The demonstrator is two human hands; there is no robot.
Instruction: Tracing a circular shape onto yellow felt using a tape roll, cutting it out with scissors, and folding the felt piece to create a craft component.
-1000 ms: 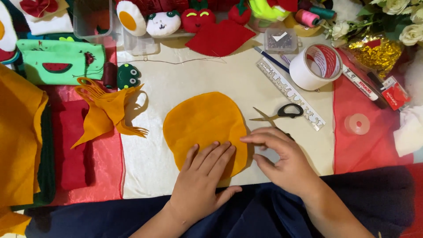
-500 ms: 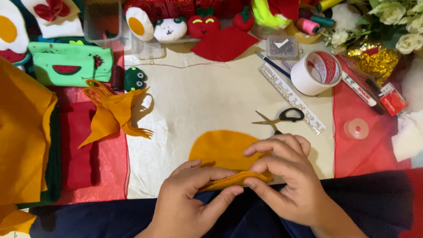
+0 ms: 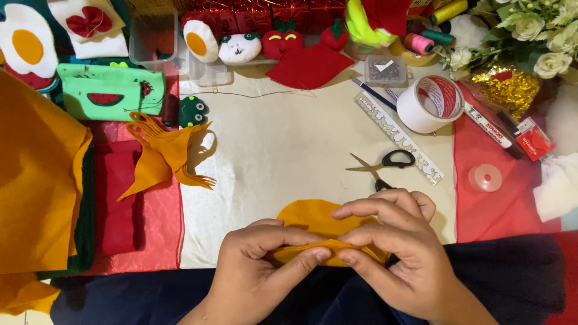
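A rounded piece of orange felt (image 3: 308, 215) lies folded at the near edge of the cream cloth (image 3: 289, 150). My left hand (image 3: 256, 268) pinches its folded near edge between thumb and fingers. My right hand (image 3: 391, 253) pinches the same fold from the right, its fingers lying over the felt. The two hands almost touch at the fingertips. Black-handled scissors (image 3: 385, 164) lie just beyond my right hand, blades pointing left.
A clear ruler (image 3: 400, 138), a roll of white tape (image 3: 428, 103) and a marker (image 3: 487, 127) sit at the right. Orange felt scraps (image 3: 159, 157) and a large orange felt sheet (image 3: 36, 180) lie at the left. Small stuffed felt figures (image 3: 241, 47) line the back.
The orange felt lay flat under both hands a second ago. It has since been folded over toward me, and both hands now pinch the fold closer together.
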